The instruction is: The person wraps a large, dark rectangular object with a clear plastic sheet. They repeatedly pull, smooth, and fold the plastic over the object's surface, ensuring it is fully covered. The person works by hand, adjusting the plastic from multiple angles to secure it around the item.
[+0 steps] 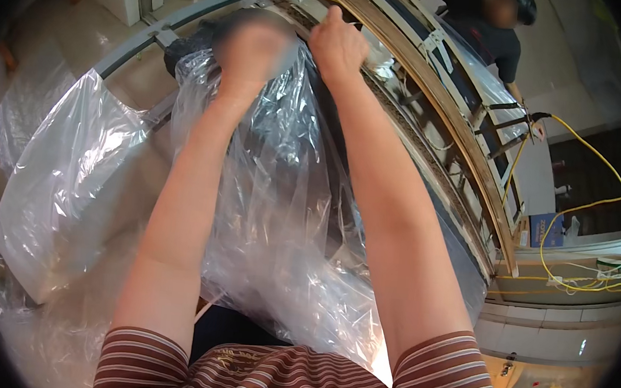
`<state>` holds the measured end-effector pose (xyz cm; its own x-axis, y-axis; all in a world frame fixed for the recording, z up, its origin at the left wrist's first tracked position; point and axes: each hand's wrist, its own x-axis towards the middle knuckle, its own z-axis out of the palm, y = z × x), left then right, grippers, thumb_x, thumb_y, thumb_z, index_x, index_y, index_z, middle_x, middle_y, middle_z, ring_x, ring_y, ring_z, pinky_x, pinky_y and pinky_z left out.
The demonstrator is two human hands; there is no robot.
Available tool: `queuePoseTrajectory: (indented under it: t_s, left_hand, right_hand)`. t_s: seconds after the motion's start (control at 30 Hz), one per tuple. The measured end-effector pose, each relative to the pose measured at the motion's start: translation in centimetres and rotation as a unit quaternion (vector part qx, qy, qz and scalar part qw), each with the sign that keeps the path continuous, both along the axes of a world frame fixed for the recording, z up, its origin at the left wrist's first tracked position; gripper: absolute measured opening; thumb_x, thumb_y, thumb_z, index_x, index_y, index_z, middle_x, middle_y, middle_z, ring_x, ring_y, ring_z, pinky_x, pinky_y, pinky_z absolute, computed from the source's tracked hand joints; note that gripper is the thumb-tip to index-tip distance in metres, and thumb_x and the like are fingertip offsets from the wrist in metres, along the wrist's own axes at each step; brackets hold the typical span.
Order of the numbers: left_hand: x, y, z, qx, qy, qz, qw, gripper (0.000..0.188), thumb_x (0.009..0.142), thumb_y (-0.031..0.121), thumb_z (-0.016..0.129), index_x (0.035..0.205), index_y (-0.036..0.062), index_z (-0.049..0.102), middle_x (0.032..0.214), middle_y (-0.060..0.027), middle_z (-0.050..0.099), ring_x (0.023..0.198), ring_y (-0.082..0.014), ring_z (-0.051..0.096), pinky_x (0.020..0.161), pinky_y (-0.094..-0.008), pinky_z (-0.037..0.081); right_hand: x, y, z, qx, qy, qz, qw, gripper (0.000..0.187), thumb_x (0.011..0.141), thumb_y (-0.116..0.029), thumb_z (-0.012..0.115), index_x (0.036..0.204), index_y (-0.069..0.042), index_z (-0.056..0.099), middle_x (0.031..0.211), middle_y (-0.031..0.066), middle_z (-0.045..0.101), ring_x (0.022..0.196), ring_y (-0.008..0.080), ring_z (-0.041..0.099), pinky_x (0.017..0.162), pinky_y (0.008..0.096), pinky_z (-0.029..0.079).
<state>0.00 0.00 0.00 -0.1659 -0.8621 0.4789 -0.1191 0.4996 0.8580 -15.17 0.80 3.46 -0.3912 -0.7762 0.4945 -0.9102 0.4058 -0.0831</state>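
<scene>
Both of my arms stretch forward over a large clear plastic sheet (273,198) that hangs in shiny folds. At its upper end my left hand (252,54) is against the gathered plastic beside a dark bundle (182,56); its fingers are blurred, so its grip is hidden. My right hand (338,45) is closed at the near edge of a long machine bed (404,136). Whatever its fingers hold, if anything, cannot be made out.
A grey metal frame (127,56) curves along the left, with more clear plastic (68,180) draped on it. Wooden rails (469,152) run along the machine. Yellow cables (588,144) hang at the right, near a blue box (546,231). Beyond the machine a person in a dark shirt (466,15) bends over.
</scene>
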Motion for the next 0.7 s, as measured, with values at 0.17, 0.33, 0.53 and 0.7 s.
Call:
queuePoseTrajectory:
  t_s: [0.17, 0.33, 0.53, 0.7]
  left_hand:
    - [0.2, -0.4, 0.2, 0.003, -0.014, 0.008, 1.0, 0.019, 0.081, 0.022, 0.066, 0.084, 0.0032, 0.066, 0.078, -0.0078, 0.058, 0.067, -0.0193, 0.055, 0.066, -0.0294, 0.043]
    - [-0.6, -1.4, -0.6, -0.041, -0.024, 0.014, 0.999, 0.022, 0.081, 0.024, 0.066, 0.089, 0.0041, 0.068, 0.084, -0.0091, 0.064, 0.074, -0.0179, 0.059, 0.07, -0.0303, 0.045]
    - [0.5, -2.8, -1.1, -0.036, -0.051, -0.008, 0.998, 0.028, 0.083, 0.028, 0.065, 0.098, 0.004, 0.068, 0.089, -0.0068, 0.068, 0.081, -0.0148, 0.06, 0.077, -0.0279, 0.045]
    - [-0.7, -4.0, -2.3, -0.023, -0.129, -0.005, 0.991, 0.031, 0.086, 0.028, 0.062, 0.103, 0.0028, 0.067, 0.098, -0.0078, 0.067, 0.09, -0.0155, 0.059, 0.082, -0.0276, 0.044]
  right_hand:
    - [3.0, -5.1, -0.3, -0.018, 0.005, 0.041, 0.999, 0.015, 0.077, -0.016, 0.058, 0.09, -0.009, 0.056, 0.078, 0.016, 0.067, 0.076, 0.0343, 0.066, 0.067, 0.0452, 0.049]
    - [0.6, -3.8, -1.5, -0.108, 0.001, 0.018, 0.994, 0.017, 0.077, -0.018, 0.057, 0.092, -0.01, 0.058, 0.084, 0.0148, 0.066, 0.085, 0.0324, 0.063, 0.073, 0.0447, 0.045]
    - [-5.4, 11.3, -1.0, -0.086, -0.014, -0.04, 0.995, 0.017, 0.076, -0.022, 0.058, 0.088, -0.01, 0.055, 0.066, 0.0154, 0.062, 0.067, 0.0358, 0.062, 0.061, 0.0475, 0.045]
    - [-12.3, 28.8, -0.8, -0.076, -0.034, -0.168, 0.982, 0.015, 0.077, -0.022, 0.058, 0.086, -0.011, 0.054, 0.063, 0.0145, 0.061, 0.066, 0.0377, 0.061, 0.058, 0.0481, 0.043]
